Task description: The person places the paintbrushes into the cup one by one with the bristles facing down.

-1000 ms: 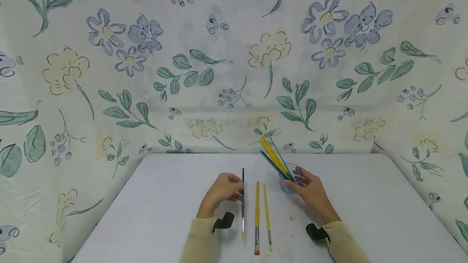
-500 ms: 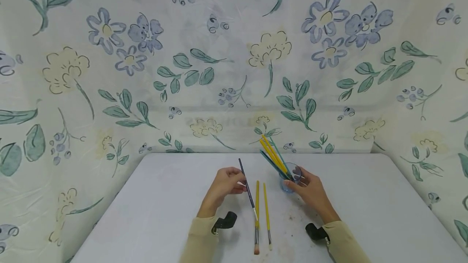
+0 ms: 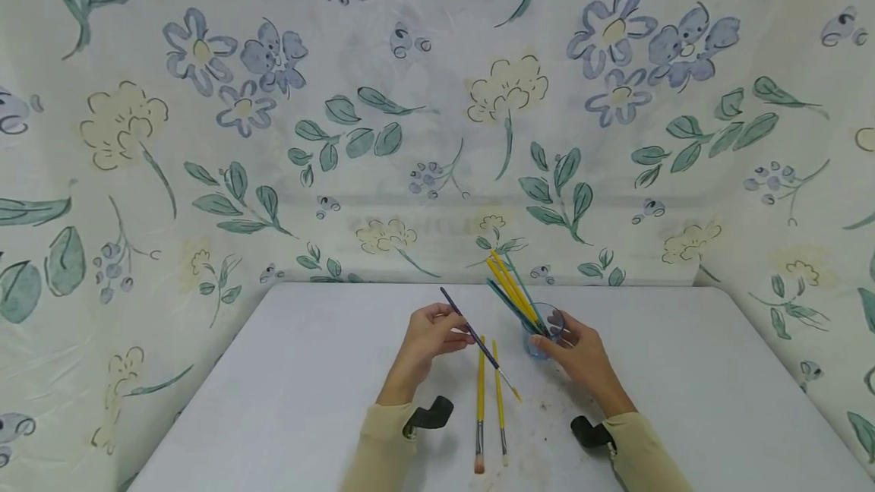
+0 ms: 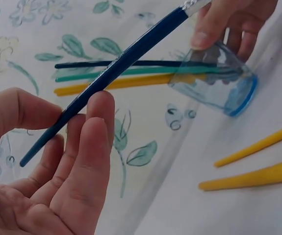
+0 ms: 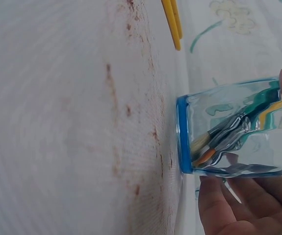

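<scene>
My left hand [image 3: 431, 336] pinches a dark blue paintbrush [image 4: 131, 56] between thumb and fingers. The brush slants with its yellowish bristle tip down to the right, above two yellow paintbrushes on the table: a thicker one [image 3: 481, 393] and a thinner one [image 3: 501, 408]. At the right, my right hand [image 3: 584, 355] grips a clear glass [image 5: 273, 156] with a blue base. Several yellow, green and dark brushes [image 3: 511, 291] lean leftward inside it, bristles down, as the right wrist view shows. The held brush is apart from the glass.
The white table [image 3: 307, 401] carries brownish specks [image 3: 543, 406] near the right hand. Behind it hangs a floral cloth [image 3: 410, 135], which also covers the sides. Black wrist mounts [image 3: 432, 412] sit on both sleeves.
My left hand has lifted the dark blue brush and shifted slightly right and away. The brush has turned from nearly straight to slanting, tip swinging right over the yellow brushes. The right hand stays put.
</scene>
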`<state>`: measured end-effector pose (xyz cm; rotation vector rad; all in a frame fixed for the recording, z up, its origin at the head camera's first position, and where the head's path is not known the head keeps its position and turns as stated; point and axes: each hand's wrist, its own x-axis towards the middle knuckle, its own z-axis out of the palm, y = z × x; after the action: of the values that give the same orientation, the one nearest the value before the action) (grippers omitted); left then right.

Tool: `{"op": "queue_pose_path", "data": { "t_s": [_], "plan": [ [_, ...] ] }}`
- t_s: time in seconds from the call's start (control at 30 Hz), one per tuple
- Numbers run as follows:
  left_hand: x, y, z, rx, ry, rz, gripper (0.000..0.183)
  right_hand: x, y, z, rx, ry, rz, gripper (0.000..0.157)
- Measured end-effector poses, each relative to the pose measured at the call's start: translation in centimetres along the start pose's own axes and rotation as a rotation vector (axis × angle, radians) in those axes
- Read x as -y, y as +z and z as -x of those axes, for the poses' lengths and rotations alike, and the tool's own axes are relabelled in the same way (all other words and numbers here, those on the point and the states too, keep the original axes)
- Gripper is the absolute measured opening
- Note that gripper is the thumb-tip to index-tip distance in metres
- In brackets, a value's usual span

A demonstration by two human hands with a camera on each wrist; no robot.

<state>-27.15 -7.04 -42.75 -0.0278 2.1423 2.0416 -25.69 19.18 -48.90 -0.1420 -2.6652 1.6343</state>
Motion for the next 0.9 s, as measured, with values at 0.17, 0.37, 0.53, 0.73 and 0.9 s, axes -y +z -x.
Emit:
{"op": "queue_pose_path", "data": {
  "t_s": [0.17, 0.37, 0.53, 0.73, 0.9],
  "plan": [
    [0.2, 0.5, -0.1, -0.011, 0.019, 0.065, 0.024, 0.1, 0.1, 0.1, -0.001, 0.014, 0.001, 0.099],
    [0.0, 1.2, 0.1, 0.002, 0.082, 0.128, 0.019, 0.0, 0.1, 0.1, -0.006, 0.021, -0.004, 0.101],
    [-0.1, 1.8, 0.3, 0.0, 0.112, 0.149, 0.018, 0.0, 0.1, 0.1, -0.003, 0.017, 0.0, 0.1],
    [0.2, 2.6, 0.4, -0.009, 0.147, 0.169, 0.022, 0.0, 0.2, 0.0, -0.014, -0.001, -0.009, 0.091],
    [0.2, 3.3, 0.5, -0.02, 0.153, 0.197, 0.023, 0.2, 0.3, -0.1, -0.032, 0.005, 0.018, 0.097]
  ]
}}
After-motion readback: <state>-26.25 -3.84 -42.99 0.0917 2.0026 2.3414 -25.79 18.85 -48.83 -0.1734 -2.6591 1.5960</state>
